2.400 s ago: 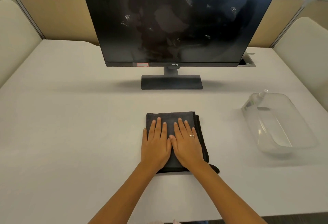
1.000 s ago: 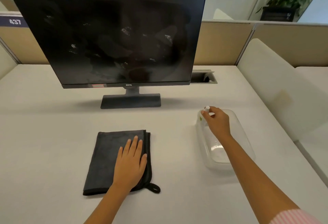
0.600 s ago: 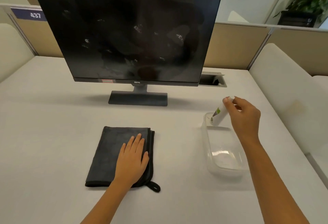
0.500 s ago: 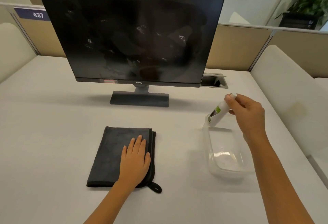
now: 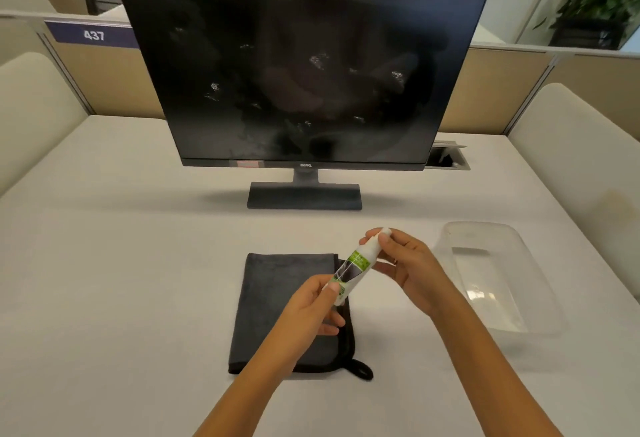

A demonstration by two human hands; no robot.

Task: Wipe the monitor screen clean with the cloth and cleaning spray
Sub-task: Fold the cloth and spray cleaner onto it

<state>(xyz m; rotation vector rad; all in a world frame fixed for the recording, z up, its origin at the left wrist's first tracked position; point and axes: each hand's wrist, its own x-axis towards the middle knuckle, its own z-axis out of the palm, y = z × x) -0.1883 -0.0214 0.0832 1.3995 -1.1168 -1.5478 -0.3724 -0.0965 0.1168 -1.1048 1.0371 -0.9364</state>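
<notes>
The black monitor stands at the back of the white desk, its screen smeared with pale spots. A folded dark grey cloth lies flat in front of it. Above the cloth I hold a small white spray bottle with a green label, tilted. My left hand grips its lower end, and my right hand pinches its top cap.
A clear plastic tray sits on the desk to the right. A cable hatch opens behind the monitor's right corner. Padded partitions flank the desk, and plants stand beyond the back divider.
My right hand carried the spray bottle from the tray leftward to above the cloth. My left hand lifted off the cloth and took the bottle's lower end.
</notes>
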